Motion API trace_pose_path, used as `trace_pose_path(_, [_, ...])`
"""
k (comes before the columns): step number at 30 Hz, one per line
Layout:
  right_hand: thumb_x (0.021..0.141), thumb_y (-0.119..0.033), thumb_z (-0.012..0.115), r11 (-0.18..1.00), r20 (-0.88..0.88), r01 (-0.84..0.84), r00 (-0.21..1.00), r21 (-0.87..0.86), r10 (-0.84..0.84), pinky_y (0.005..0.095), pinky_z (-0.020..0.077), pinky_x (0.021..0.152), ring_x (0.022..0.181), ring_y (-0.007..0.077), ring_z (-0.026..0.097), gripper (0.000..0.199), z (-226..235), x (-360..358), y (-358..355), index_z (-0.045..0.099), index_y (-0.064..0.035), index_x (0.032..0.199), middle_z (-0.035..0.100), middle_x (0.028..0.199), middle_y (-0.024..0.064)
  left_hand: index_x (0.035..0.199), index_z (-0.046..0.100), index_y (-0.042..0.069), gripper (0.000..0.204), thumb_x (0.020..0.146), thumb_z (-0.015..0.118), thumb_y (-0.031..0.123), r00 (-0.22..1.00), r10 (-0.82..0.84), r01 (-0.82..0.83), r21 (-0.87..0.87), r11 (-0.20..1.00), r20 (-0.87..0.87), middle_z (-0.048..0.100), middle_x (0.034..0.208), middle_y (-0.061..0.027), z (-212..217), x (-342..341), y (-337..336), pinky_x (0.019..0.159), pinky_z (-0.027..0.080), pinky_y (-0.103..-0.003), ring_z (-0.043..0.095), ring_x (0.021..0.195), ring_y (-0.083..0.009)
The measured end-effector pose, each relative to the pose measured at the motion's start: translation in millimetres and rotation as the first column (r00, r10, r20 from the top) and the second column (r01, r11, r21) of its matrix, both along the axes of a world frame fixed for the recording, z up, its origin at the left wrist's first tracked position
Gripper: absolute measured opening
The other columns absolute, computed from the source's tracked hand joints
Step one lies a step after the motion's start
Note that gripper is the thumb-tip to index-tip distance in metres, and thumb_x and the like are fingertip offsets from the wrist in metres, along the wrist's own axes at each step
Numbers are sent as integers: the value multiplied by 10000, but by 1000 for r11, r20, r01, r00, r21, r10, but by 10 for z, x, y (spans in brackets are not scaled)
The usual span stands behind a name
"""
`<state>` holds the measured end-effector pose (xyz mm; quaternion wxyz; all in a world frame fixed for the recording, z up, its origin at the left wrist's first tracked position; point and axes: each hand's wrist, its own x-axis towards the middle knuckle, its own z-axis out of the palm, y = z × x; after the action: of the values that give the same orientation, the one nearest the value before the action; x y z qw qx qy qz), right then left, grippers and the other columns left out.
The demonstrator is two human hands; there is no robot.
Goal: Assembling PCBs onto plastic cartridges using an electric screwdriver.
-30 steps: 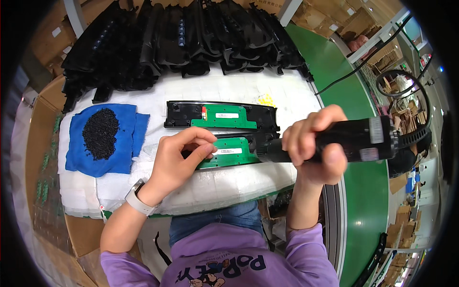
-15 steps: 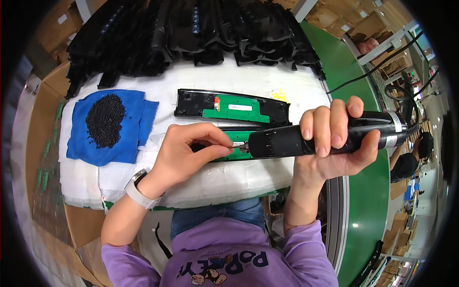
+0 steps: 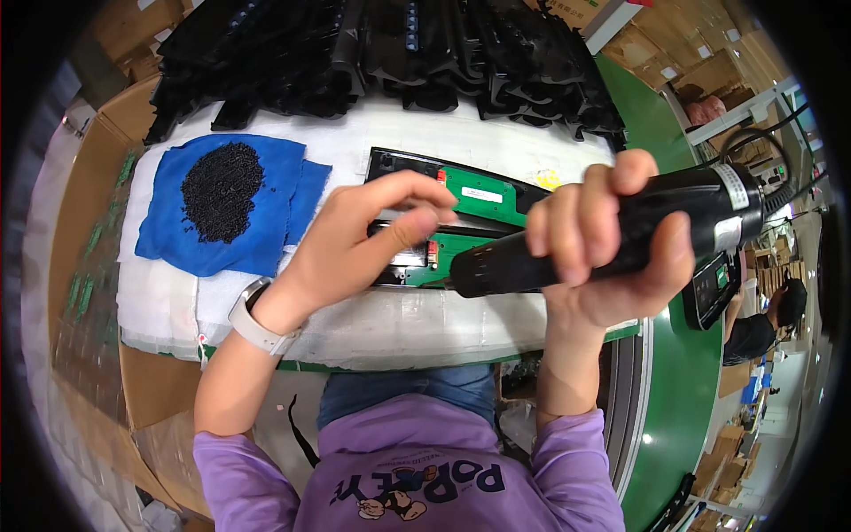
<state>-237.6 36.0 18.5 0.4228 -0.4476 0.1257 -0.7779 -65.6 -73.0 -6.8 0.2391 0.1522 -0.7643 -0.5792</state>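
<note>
My right hand (image 3: pixel 612 239) is wrapped round a black corded electric screwdriver (image 3: pixel 498 266), which lies nearly level and slants down to the left. Its tip is at the lower edge of the nearer black plastic panel (image 3: pixel 387 275); whether it touches a screw I cannot tell. A green circuit board (image 3: pixel 456 248) sits in that panel, partly covered by the tool. Above the panel's left part hovers my left hand (image 3: pixel 372 226), thumb and forefinger apart with nothing visible between them. Just beyond lies a second black panel (image 3: pixel 386 164) with its own green board (image 3: pixel 496 188).
Left on the white padded table cover (image 3: pixel 239 306) is a blue cloth (image 3: pixel 275 213) bearing a heap of small black screws (image 3: pixel 222 195). Black plastic parts (image 3: pixel 390 62) are piled along the back. A green surface (image 3: pixel 665 390) runs down the right, where another person (image 3: pixel 762 328) works.
My left fingers have come away from the screwdriver's tip and parted. The screwdriver has tilted down at its tip, toward the nearer panel's front edge. The whole view has shifted slightly.
</note>
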Motion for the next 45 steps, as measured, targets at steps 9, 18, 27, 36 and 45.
trace_pose_path(9, [633, -45, 707, 971, -435, 213, 888, 106, -148, 170, 370, 506, 542, 36, 475, 317, -30, 353, -81, 537, 10, 894, 519, 621, -2, 809, 614, 30, 174, 654, 690, 49, 989, 144, -87, -728, 680, 16, 539, 986, -86, -277, 39, -109, 800, 425, -363, 539, 955, -259])
trace_pose_path(18, [674, -88, 722, 981, -374, 28, 926, 192, 47, 231, 418, 497, 522, 109, 494, 312, 30, 560, -149, 459, -19, 826, 509, 601, 38, 820, 620, 27, 147, 684, 653, 71, 985, 138, -173, -549, 818, -104, 545, 958, -96, -104, 110, 30, 779, 411, -355, 551, 935, -260])
trace_pose_path(27, [686, -98, 714, 983, -571, 184, 807, 2, -150, 217, 435, 531, 556, 96, 524, 279, -137, 490, -211, 498, -6, 837, 552, 630, 51, 795, 625, 44, 98, 709, 620, 92, 987, 157, -142, -721, 678, -46, 531, 946, -112, -189, 69, -16, 755, 403, -356, 544, 918, -274])
trace_pose_path(36, [819, -306, 584, 970, -260, 115, 964, 216, -56, 265, 381, 430, 375, 103, 402, 383, 200, -493, 180, 428, -16, 1015, 432, 553, -1, 914, 634, 49, 338, 669, 737, 258, 981, 183, -52, -817, 574, 67, 564, 1043, -111, -127, 65, -40, 899, 384, -402, 512, 1056, -309])
trace_pose_path(45, [656, -205, 745, 112, -995, 990, 77, 83, 57, 324, 475, 592, 589, 246, 612, 423, -460, -1281, 364, 600, -15, 1004, 632, 736, 153, 1060, 555, 13, 597, 572, 786, 269, 905, 134, 273, -792, 547, 404, 536, 1138, -143, 77, -33, 59, 928, 391, -427, 456, 1136, -317])
